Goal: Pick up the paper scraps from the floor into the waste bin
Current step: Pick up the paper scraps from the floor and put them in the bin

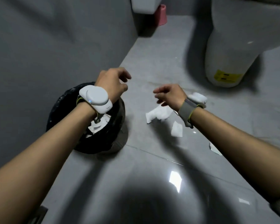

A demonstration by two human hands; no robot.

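A round waste bin (68, 101) with a black liner stands on the grey floor at the left, with white paper (97, 125) inside. My left hand (113, 83) hovers over the bin's far rim, fingers loosely curled and empty. My right hand (170, 94) hangs above the floor to the right of the bin, fingers apart, holding nothing. Under it lies a large crumpled white scrap (158, 113). A smaller scrap (177, 129) lies just nearer me, and another scrap (214, 149) shows beside my right forearm.
A white toilet base (233, 50) with a yellow label stands at the far right. A pink object (161, 15) sits by the grey wall (47, 46) at the back. Both wrists wear white devices on straps. Glossy floor tiles (152, 175) stretch toward me.
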